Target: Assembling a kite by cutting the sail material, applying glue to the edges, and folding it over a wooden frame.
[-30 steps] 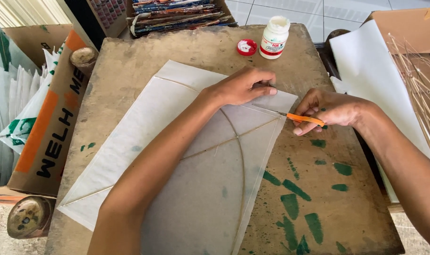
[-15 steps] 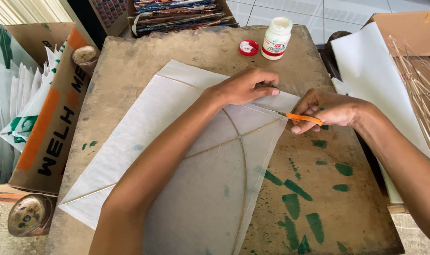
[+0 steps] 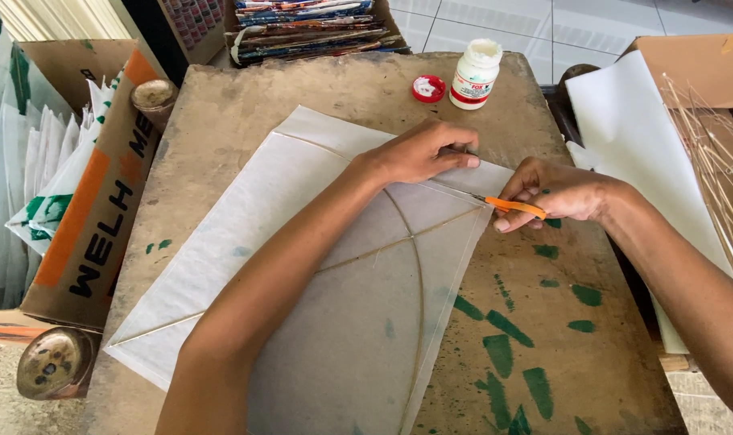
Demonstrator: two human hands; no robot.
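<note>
Paper of the kite point(image 3: 318, 266) lay flat on the bench point(image 3: 245, 89), long axis running toward the person. Left hand point(image 3: 421, 153) pressed its far corner; right hand point(image 3: 559, 192), just beside, gripped orange scissors point(image 3: 511, 206) at that edge. Blades were mostly hidden.

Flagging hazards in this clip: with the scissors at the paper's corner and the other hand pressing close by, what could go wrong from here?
1. The orange-handled scissors in the right hand point toward the left hand, which presses the paper right beside the cut; a slip might nick a finger.
2. The thin sticks lie near the cut line and could be clipped.
3. The glue bottle stands uncapped; a bump may spill it.
</note>
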